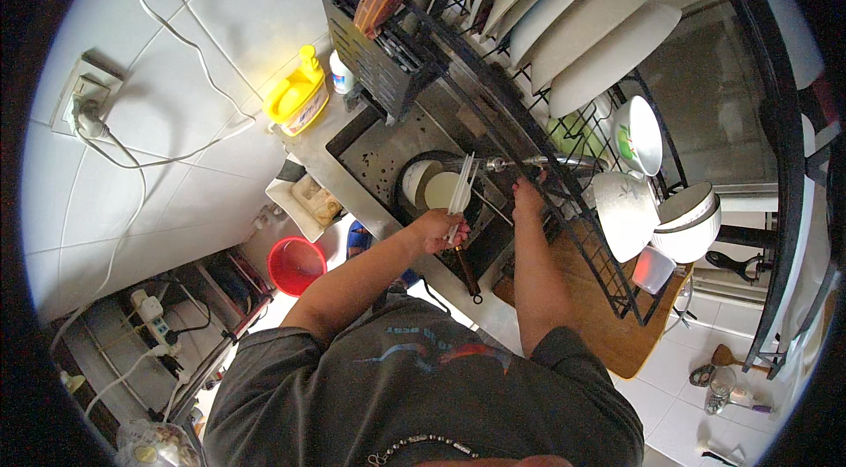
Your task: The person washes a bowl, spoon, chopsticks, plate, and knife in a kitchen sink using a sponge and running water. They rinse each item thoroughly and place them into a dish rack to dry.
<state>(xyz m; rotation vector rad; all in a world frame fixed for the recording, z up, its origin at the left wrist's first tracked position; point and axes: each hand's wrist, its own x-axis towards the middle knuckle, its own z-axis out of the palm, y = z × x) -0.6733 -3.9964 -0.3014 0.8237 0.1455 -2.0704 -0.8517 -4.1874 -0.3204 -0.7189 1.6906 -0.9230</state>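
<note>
My left hand (444, 230) is closed around several slender white utensils (464, 184), which look like chopsticks with a spoon among them. Below them, white bowls (415, 181) sit in a dark pan (400, 197) inside the metal sink (373, 160); the pan's brown handle (468, 274) points towards me. My right hand (529, 199) is beside the metal faucet (512, 164), behind the edge of the black wire dish rack (581, 229). Its fingers are partly hidden, so whether it grips the faucet cannot be made out.
White plates (595, 57) and bowls (624, 212) fill the rack above the sink's right side. A wooden board (595, 308) lies beneath it. Black knife holder (370, 50), yellow bottle (297, 97) and white bottle (341, 74) stand behind the sink. A red bucket (297, 267) is at lower left.
</note>
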